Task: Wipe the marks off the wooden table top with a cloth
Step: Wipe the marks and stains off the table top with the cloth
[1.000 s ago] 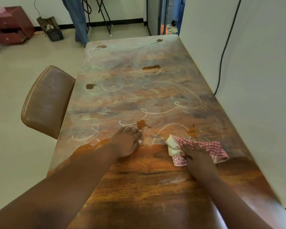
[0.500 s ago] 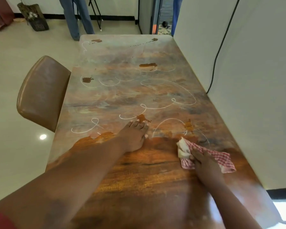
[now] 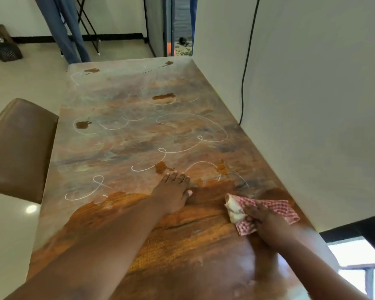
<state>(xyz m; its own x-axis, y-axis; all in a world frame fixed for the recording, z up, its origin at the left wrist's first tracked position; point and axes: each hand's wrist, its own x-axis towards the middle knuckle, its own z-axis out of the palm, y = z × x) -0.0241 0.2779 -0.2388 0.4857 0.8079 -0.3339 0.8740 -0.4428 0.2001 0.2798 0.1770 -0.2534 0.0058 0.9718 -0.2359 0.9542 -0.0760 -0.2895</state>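
Red-checked cloth crumpled under right hand.

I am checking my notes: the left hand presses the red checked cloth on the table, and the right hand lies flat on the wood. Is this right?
Not quite: the hands are swapped. In the head view the right hand presses the red checked cloth on the table, and the left hand lies flat on the wood.

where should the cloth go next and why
Probably push the cloth forward, away from the body. The right hand presses it flat on cleaned wood, while an orange smear and white chalk loops lie unwiped just ahead. The left hand rests flat on the table, bracing.
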